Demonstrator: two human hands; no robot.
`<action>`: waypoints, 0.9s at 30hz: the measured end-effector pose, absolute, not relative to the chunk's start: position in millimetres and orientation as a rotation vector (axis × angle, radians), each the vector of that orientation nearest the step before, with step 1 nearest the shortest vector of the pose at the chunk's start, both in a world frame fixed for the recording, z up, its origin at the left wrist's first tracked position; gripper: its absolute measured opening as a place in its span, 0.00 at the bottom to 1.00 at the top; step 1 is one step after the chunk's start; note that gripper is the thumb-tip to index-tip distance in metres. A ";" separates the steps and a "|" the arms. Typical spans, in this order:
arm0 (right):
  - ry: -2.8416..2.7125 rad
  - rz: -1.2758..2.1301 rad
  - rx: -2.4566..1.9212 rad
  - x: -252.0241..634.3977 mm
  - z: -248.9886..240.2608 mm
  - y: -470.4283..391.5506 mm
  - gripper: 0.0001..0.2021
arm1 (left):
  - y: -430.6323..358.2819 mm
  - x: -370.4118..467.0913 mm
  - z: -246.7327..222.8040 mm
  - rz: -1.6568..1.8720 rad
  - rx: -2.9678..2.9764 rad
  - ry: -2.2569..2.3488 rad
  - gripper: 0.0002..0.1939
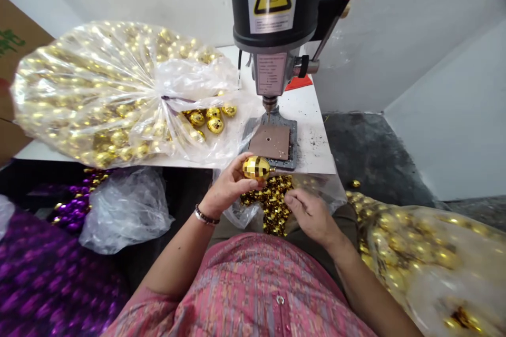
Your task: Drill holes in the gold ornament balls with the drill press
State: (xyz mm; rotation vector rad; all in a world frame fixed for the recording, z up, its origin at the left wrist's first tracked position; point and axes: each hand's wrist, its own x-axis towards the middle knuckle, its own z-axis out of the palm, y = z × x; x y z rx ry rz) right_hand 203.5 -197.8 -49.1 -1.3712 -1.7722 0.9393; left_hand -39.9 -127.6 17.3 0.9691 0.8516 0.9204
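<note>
gold bauble: (256, 168) held up at the table's (318, 150) near edge, and taken as the dial's centre for all bearings; its narrow neck was pointed towards three o'clock.
left hand (231, 181): closed around the bauble, with the thumb laid along its near side and the fingers set behind.
right hand (310, 216): found at four o'clock, well apart from the bauble, fingers curled inward; whether anything was gripped could not be told.
drill press (276, 16): noted at twelve to one o'clock, its brown pad (274, 148) placed just beyond the bauble.
bagged baubles (87, 100): piled towards ten o'clock under clear plastic, with some loose-looking ones seen at the bag's mouth.
gold pieces (274, 208): heaped at five o'clock, too crowded to be told apart.
weight: judged light, a hollow shell being suspected.
surface: mirror-faceted, judged stiff and rather slippery.
fragility: cracking or flaking of facets was considered possible under a hard squeeze.
hold point: best taken around the widest girth, with even pressure, the neck being left uncovered.
</note>
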 end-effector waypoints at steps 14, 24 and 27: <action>-1.850 0.244 -1.072 180.8 5.3 -202.9 0.09 | -172.1 -37.9 8.3 0.979 1.455 0.735 0.34; -1.917 0.133 -1.050 171.9 3.6 -213.9 0.05 | -184.5 -32.1 11.3 0.929 1.547 0.926 0.29; -1.954 0.080 -1.051 172.6 2.4 -214.2 0.10 | -186.0 -32.2 7.5 0.924 1.580 0.917 0.30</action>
